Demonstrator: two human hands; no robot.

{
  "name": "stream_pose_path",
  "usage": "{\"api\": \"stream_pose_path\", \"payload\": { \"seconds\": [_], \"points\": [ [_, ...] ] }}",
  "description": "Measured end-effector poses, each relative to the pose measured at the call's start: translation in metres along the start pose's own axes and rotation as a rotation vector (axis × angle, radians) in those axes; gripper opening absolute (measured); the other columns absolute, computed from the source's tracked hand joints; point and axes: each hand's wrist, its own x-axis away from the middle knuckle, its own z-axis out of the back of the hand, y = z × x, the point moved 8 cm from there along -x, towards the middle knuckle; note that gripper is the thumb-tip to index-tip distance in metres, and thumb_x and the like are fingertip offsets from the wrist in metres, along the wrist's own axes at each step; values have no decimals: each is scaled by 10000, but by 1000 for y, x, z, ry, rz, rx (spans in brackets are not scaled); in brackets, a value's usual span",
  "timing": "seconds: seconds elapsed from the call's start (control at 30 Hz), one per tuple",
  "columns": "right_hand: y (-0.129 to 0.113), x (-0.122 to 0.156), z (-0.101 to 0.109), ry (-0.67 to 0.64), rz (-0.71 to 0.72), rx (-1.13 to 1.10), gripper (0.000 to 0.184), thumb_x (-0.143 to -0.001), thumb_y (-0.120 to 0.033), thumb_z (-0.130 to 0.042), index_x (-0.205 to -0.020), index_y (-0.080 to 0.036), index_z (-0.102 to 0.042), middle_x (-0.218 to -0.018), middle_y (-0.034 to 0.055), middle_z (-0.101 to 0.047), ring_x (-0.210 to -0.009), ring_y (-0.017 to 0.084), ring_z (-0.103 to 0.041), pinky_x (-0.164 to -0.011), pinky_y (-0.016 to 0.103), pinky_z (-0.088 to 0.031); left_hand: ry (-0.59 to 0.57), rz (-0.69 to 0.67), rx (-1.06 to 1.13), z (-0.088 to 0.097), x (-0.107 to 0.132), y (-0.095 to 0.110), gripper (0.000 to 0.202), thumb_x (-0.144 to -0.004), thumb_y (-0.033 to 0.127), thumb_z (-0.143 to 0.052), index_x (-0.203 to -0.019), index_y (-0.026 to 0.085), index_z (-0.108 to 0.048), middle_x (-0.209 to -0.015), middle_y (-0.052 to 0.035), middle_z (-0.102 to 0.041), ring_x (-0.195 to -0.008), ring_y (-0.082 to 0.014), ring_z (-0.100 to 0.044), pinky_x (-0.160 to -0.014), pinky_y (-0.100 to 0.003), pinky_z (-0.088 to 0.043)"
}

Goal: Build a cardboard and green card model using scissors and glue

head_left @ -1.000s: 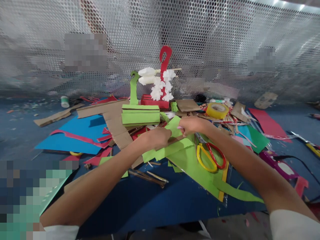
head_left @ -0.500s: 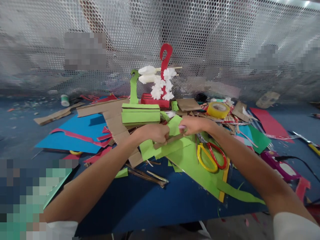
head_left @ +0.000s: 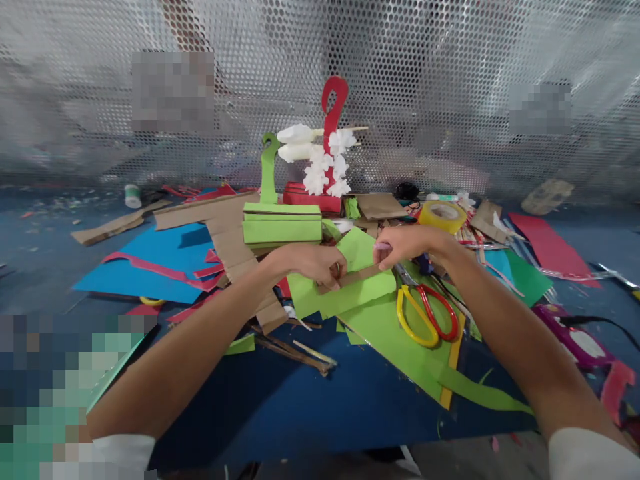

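Note:
My left hand (head_left: pixel 320 264) is closed, fingers pinching the near-left end of a narrow brown cardboard strip (head_left: pixel 356 276). The strip's other end is pinched by my right hand (head_left: pixel 405 245). Beneath the strip lies a folded light-green paper sheet (head_left: pixel 350 300), under both hands. Scissors (head_left: pixel 423 310) with one yellow and one red handle rest on a larger green sheet (head_left: pixel 400 357), right of the strip. Behind my left hand stands a green paper-covered box (head_left: pixel 283 224), with a curled green upright piece (head_left: pixel 269 170) at its back.
A red hooked piece (head_left: pixel 334 113) with white paper flowers (head_left: pixel 320 170) rises from a red box (head_left: pixel 306 195). Clear tape (head_left: pixel 442 216), blue sheet (head_left: pixel 145 267), cardboard offcuts (head_left: pixel 235 247) and a purple device (head_left: pixel 570 337) surround the hands. A perforated metal panel (head_left: pixel 410 87) stands behind.
Both hands have shifted slightly to the right, with the cardboard strip between them. The folded green paper under it now shows more of its surface. The camera view has also moved a little.

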Motion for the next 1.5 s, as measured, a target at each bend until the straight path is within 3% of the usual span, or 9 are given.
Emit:
{"api": "stream_pose_path", "payload": {
  "seconds": [0.17,0.5,0.7,0.9,1.13,1.2,1.37,1.5],
  "points": [
    [11,1,4,11,1,-18,413,-718,-441,-784,-990,-133,-817,-902,82,-803,-773,198,-678,-686,275,-474,25,-1,102,1,0,3,267,-750,338,-728,-933,144,-697,-860,-68,-746,-754,-187,-648,-627,-264,-441],
    [9,12,9,-12,33,-61,394,-735,-475,-806,-983,-170,-822,-938,81,-815,-800,195,-672,-701,280,-470,-13,-1,191,-2,-1,3,281,-760,334,-747,-967,145,-730,-891,-75,-770,-779,-189,-678,-650,-254,-465],
    [17,2,4,-1,-32,38,292,-764,-344,-777,-980,-155,-829,-865,57,-796,-724,175,-646,-655,274,-454,-1,30,100,-5,-4,11,244,-756,318,-749,-934,154,-722,-906,-73,-782,-781,-190,-665,-635,-258,-438],
    [13,-6,11,136,6,70,196,-782,-215,-751,-951,-175,-840,-888,45,-811,-780,190,-695,-708,266,-482,-19,59,160,-11,-8,4,256,-758,329,-741,-944,159,-695,-904,-80,-796,-799,-212,-699,-660,-273,-479],
    [20,-10,17,247,1,-14,201,-796,-218,-752,-973,-179,-839,-925,39,-821,-824,199,-704,-740,253,-491,23,85,192,-9,-11,-2,375,-715,378,-789,-1003,170,-666,-879,-87,-788,-821,-247,-714,-614,-294,-464],
    [22,-13,18,293,-2,-12,235,-803,-221,-742,-1009,-163,-838,-920,37,-814,-807,189,-690,-728,243,-480,34,96,171,-9,-9,0,448,-720,363,-774,-1103,171,-641,-888,-77,-781,-812,-244,-712,-598,-290,-454],
    [23,-28,23,347,-18,32,279,-807,-217,-743,-1061,-158,-844,-917,29,-815,-828,183,-703,-723,229,-476,126,154,114,-5,-4,7,919,-685,325,-790,-1495,206,-373,-1062,-74,-773,-912,-264,-737,-648,-282,-489],
    [20,-45,28,241,-51,107,300,-769,-201,-802,-1065,-179,-843,-929,30,-826,-841,188,-722,-707,225,-475,148,112,147,-7,-3,13,1030,-721,292,-767,-1575,224,-194,-1000,-50,-765,-897,-254,-744,-673,-277,-501]
  ]
}}
